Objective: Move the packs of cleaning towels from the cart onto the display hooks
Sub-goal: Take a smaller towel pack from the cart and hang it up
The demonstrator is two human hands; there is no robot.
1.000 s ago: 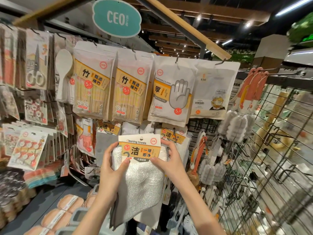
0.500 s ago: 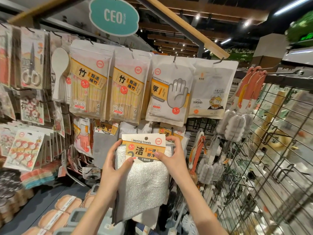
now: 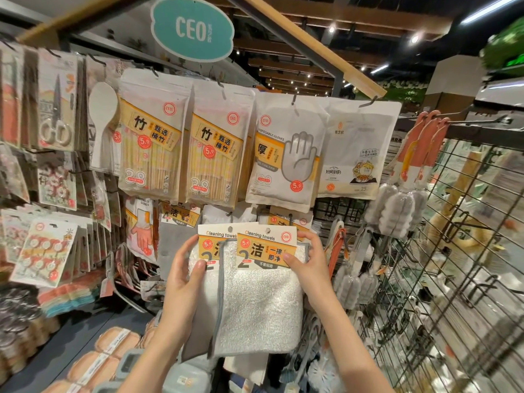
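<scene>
- Towel packs, two of them, are held up side by side below the glove bag (image 3: 283,154) on the shop's hook wall; the front towel pack (image 3: 262,293) overlaps the back towel pack (image 3: 202,268).
- Left hand (image 3: 181,282) grips the back pack's left edge, thumb curled across its face.
- Right hand (image 3: 310,268) pinches the front pack's card header, thumb on the label, fingers behind.
- Left of the glove bag hang two chopstick bags (image 3: 153,143); right of it, sponge brushes (image 3: 397,211) dangle on a wire rack (image 3: 467,251).
- Teal sign (image 3: 192,28) hangs above.
</scene>
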